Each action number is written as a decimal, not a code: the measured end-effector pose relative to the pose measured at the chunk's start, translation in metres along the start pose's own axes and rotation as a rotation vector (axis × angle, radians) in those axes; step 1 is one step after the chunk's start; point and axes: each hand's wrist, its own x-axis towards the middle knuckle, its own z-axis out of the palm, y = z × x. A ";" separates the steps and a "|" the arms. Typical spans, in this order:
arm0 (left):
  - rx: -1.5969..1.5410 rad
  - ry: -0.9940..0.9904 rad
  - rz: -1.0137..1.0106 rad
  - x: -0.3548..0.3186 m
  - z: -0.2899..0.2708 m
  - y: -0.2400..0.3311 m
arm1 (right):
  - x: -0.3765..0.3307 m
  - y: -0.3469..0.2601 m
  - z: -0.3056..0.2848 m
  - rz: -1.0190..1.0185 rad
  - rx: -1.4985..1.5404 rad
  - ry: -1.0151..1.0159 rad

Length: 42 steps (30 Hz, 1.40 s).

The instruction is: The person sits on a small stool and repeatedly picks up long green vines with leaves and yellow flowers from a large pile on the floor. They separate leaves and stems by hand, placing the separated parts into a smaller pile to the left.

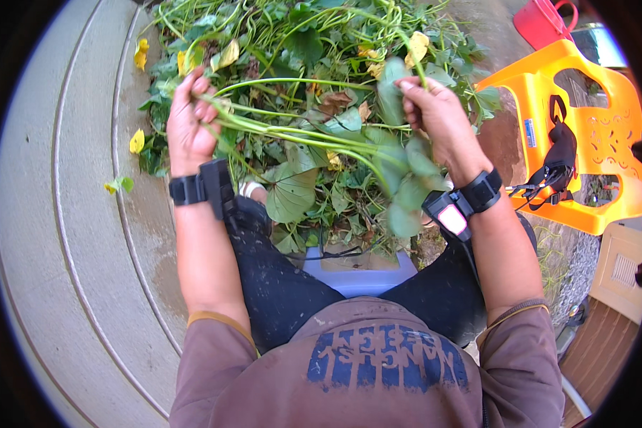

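Observation:
My left hand (191, 135) is closed around the ends of several long green leafy stems (292, 131), which stretch to the right across my lap side of the pile. Blurred heart-shaped leaves hang at their far ends. My right hand (441, 120) pinches a green vine stem between thumb and forefinger, close to a blurred leaf (390, 89). Beneath both hands lies a large heap of cut leafy vines (307, 46), with some yellow and brown leaves mixed in. A black device is strapped to each wrist.
I sit on a low pale-blue stool (360, 277). Ridged grey concrete (43, 178) runs along the left, with a few fallen leaves. An orange plastic chair (606, 135) on the right bears a black strap (560, 146). Behind it is a red container (538, 25).

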 end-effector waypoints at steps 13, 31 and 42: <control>-0.199 0.147 0.053 0.012 -0.047 0.002 | -0.017 -0.018 -0.013 0.225 0.323 -0.235; 0.603 0.096 -0.096 -0.009 0.028 -0.068 | 0.008 -0.006 -0.032 -0.494 -0.434 0.503; 0.468 -0.069 -0.364 -0.039 0.064 -0.119 | -0.023 0.041 0.030 -0.214 -0.718 -0.101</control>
